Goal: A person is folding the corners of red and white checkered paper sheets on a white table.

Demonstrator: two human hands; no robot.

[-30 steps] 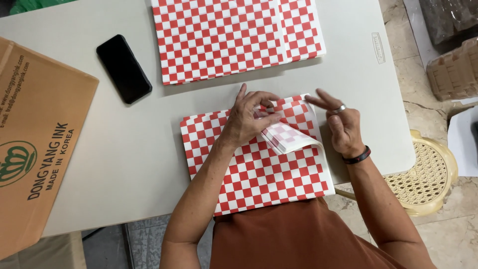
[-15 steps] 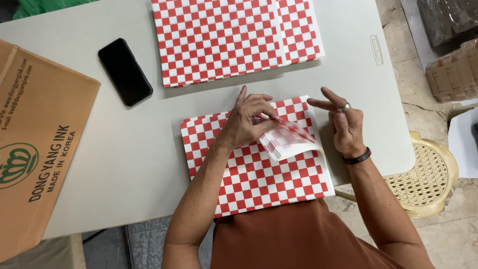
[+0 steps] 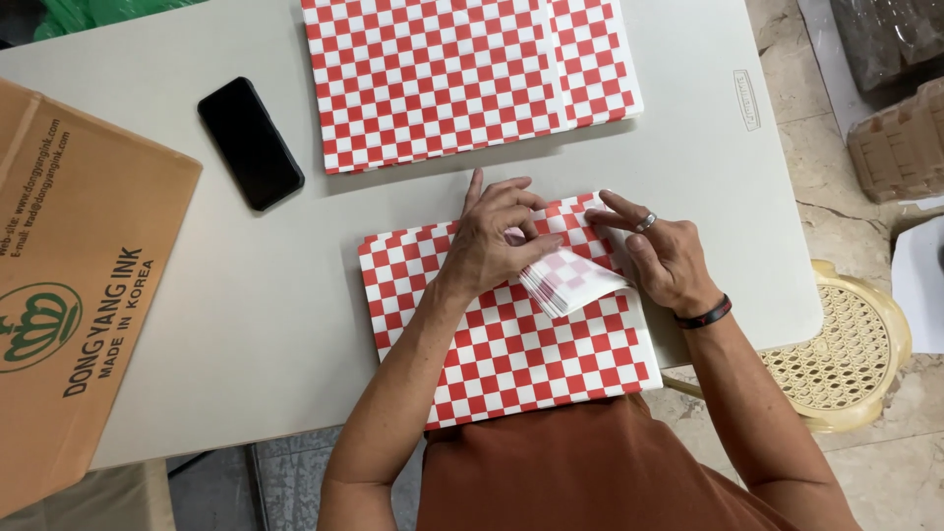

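Corner fold in hand, not creased flat.
Left hand point(image 3: 492, 246) pinches the folded flap point(image 3: 570, 280) on the near stack point(image 3: 511, 354); right hand point(image 3: 664, 261) open, fingertips on the stack's far-right corner.

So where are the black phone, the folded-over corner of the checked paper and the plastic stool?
Black phone point(image 3: 250, 144), head view, middle of its dark screen.
Folded-over corner point(image 3: 575, 280), head view, pale underside of the turned-back sheets, between the two hands.
Plastic stool point(image 3: 846, 349), head view, woven seat beside the table.
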